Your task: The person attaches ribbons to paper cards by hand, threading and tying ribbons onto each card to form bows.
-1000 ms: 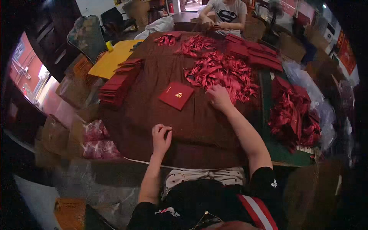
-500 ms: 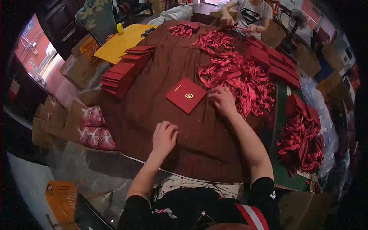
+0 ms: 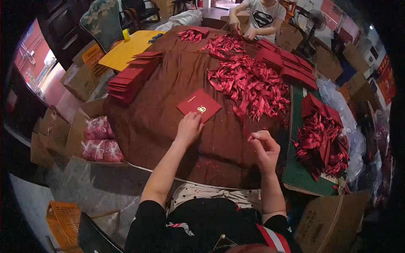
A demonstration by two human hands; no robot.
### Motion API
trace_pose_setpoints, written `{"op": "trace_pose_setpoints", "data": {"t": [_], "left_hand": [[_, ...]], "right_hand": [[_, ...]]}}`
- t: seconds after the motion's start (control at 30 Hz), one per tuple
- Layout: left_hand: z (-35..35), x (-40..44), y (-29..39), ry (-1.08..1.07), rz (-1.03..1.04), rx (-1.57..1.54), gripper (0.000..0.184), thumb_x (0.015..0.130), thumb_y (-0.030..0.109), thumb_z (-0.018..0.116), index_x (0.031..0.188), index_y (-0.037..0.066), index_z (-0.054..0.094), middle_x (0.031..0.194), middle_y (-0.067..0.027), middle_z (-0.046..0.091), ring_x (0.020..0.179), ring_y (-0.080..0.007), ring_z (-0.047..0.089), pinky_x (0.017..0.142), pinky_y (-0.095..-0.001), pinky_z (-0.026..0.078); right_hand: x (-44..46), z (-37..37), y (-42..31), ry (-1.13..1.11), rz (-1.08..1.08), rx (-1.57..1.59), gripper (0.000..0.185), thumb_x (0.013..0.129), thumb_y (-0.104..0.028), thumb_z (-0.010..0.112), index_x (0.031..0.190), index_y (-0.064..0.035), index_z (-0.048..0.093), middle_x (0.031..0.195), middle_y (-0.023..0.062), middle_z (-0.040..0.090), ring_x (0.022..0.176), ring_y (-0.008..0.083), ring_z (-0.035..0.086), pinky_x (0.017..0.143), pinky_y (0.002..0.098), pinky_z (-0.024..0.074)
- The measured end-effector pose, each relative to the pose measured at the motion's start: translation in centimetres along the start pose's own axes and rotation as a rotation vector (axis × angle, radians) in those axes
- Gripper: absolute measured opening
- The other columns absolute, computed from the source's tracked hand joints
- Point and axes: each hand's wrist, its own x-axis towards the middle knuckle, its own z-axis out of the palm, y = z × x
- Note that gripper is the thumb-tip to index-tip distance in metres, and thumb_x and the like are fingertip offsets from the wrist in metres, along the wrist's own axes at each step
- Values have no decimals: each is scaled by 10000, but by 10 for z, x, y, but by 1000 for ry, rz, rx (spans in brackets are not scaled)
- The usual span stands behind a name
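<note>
A square dark-red envelope-like folder (image 3: pixel 197 102) with a gold emblem lies flat on the brown cloth. The fingers of my left hand (image 3: pixel 190 127) rest on its near corner, stretched out and just below the emblem. To the right, my right hand (image 3: pixel 266 152) is raised over the cloth with thumb and fingers pinched. A thin red ribbon (image 3: pixel 244 125) trails from the pile toward these fingertips, and they appear to grip its end. The big heap of shiny red ribbons (image 3: pixel 253 86) lies beyond my hands.
Stacked red folders stand at the left (image 3: pixel 133 78) and far right (image 3: pixel 289 63). Another ribboned pile (image 3: pixel 322 139) sits on a green surface (image 3: pixel 299 170). Across the table, a person (image 3: pixel 263 19) handles red pieces. A box of wrapped bundles (image 3: pixel 101 139) stands at left.
My left hand has moved forward onto the folder's near corner. My right hand has drawn back toward me and right, from beside the folder, with a ribbon trailing. The view has shifted slightly.
</note>
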Motion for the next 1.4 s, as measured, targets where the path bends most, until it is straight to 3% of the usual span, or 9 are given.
{"op": "trace_pose_setpoints", "data": {"t": [0.1, 0.33, 0.5, 0.57, 0.7, 0.87, 1.07, 1.23, 1.4], "left_hand": [[-12, -32, 1, -114, 86, 14, 272, 918, 141, 579, 1161, 32, 636, 1308, -197, 610, 1269, -395, 544, 1042, -466, 474], [-54, -74, -6, -84, 136, -165, 342, 822, -37, 541, 1103, 62, 710, 1223, -134, 678, 1233, -304, 593, 1046, -416, 484], [-66, -72, -30, 3, 226, 27, 306, 764, 0, 626, 1043, 86, 717, 1222, -91, 669, 1257, -354, 548, 1044, -473, 460], [-58, -74, -19, 210, 40, 124, 240, 812, 146, 707, 1051, 120, 708, 1346, -140, 554, 1305, -408, 442, 1048, -504, 410], [-37, -69, 25, 61, -242, 189, 856, 700, 637, 762, 1260, 6, 621, 1393, -179, 518, 1303, -420, 433, 1079, -523, 370], [-29, -58, 17, -221, 154, -28, 875, 718, 570, 784, 1382, 50, 551, 1519, -136, 451, 1431, -390, 348, 1165, -555, 278], [-50, -45, 24, -397, 219, -196, 786, 766, 333, 825, 1460, 154, 503, 1584, -97, 368, 1504, -343, 222, 1221, -493, 216], [-37, -45, 50, -182, 233, -149, 494, 828, 179, 748, 1296, 102, 611, 1517, -149, 431, 1431, -404, 339, 1166, -500, 332], [-3, 4, 135, -205, 651, -172, 598, 725, 53, 663, 1317, 62, 574, 1473, -174, 463, 1358, -405, 430, 1109, -459, 415]], "right_hand": [[-1, -5, -18, 60, 89, 295, 138, 922, 27, 639, 1057, 27, 667, 959, 67, 695, 878, 133, 659, 790, 249, 504], [71, -17, -41, 73, 125, 80, 193, 977, -77, 626, 1146, 12, 658, 992, 74, 708, 918, 129, 660, 827, 258, 511], [137, -44, -81, 226, -235, 196, 204, 989, -63, 613, 1169, 19, 660, 1037, 97, 723, 983, 168, 687, 896, 297, 539], [132, -45, -111, 263, -286, 301, 212, 998, -64, 593, 1184, 20, 650, 1031, 103, 721, 958, 185, 692, 884, 308, 549], [86, -50, -106, 48, -223, 407, 194, 997, -86, 588, 1147, 22, 646, 982, 103, 694, 911, 178, 682, 836, 303, 553], [35, -29, -75, -62, -46, 389, 179, 1002, -90, 573, 1157, -21, 631, 864, 64, 631, 753, 140, 601, 668, 254, 485], [44, -34, -29, 67, 254, 196, 169, 989, -122, 611, 1133, -46, 655, 881, 0, 665, 734, 47, 583, 602, 207, 449], [31, -37, 55, 36, 393, 135, 181, 989, -146, 620, 1135, -47, 659, 869, -3, 686, 658, 27, 554, 560, 195, 416], [19, -30, 24, 162, 408, 246, 186, 992, -119, 609, 1147, -21, 638, 864, -1, 662, 656, 46, 548, 570, 205, 428]]}}
